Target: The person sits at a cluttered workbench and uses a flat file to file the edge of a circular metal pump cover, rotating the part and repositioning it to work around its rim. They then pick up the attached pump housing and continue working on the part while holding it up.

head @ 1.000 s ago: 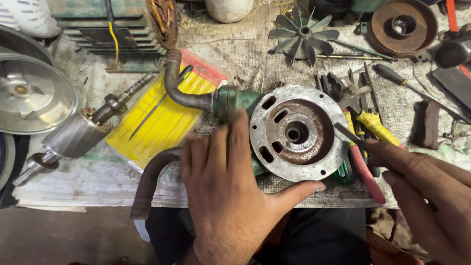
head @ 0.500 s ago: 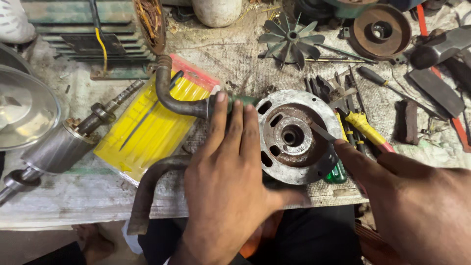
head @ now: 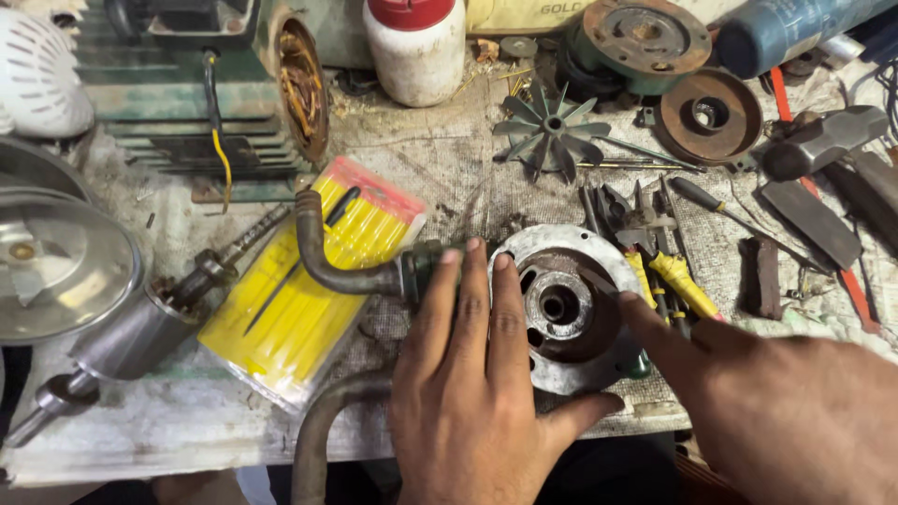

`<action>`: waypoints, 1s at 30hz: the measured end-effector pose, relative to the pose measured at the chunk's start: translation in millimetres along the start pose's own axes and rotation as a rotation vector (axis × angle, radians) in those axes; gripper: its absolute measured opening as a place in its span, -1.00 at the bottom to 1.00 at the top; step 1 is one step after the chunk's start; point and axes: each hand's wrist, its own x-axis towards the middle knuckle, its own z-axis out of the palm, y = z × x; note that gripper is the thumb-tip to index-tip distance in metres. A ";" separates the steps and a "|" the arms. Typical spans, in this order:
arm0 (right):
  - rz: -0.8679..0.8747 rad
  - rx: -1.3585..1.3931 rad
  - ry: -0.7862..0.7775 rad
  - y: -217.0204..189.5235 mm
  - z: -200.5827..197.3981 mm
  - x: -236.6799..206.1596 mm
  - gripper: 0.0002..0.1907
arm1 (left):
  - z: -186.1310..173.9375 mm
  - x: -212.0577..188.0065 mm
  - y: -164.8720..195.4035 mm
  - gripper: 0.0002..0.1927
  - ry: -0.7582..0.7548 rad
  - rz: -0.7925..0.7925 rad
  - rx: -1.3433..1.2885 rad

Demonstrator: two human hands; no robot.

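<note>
A round rusty metal end plate with a hub hole in its middle lies face up at the bench's front edge, fixed to a green pump body with a bent pipe. My left hand lies flat on the pump body, fingers spread over the plate's left rim, thumb under its lower edge. My right hand comes in from the right, forefinger stretched out onto the plate's right rim. Whether it holds a thin tool is hidden.
A yellow packet lies left of the pump, a motor rotor and a silver cover beyond it. Pliers and screwdrivers, a plastic fan, rusty discs, a hammer and a white jar crowd the back and right.
My view has moved closer to the bench. My right hand has slid left until its forefinger reaches the plate's rim. My left hand stays on the pump.
</note>
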 end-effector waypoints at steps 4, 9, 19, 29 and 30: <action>-0.009 0.003 -0.022 0.7 -4.5 -0.1 -0.06 | -3.5 11.5 -2.2 0.22 -0.023 0.002 0.024; -0.019 0.028 -0.071 -0.8 -1.2 -4.8 -0.02 | -5.6 18.1 -2.4 0.19 -0.107 0.024 0.099; -0.013 -0.073 -0.020 -1.6 -32.8 0.3 -0.15 | -4.4 12.8 2.2 0.02 -0.056 0.052 0.078; 0.011 -0.114 -0.089 -5.9 -45.3 -1.5 -0.23 | 25.6 1.6 5.9 -0.71 -0.048 0.294 -0.316; 0.004 -0.063 -0.002 -5.1 -45.4 -0.8 -0.27 | 27.6 1.4 4.2 -0.68 -0.043 0.305 -0.323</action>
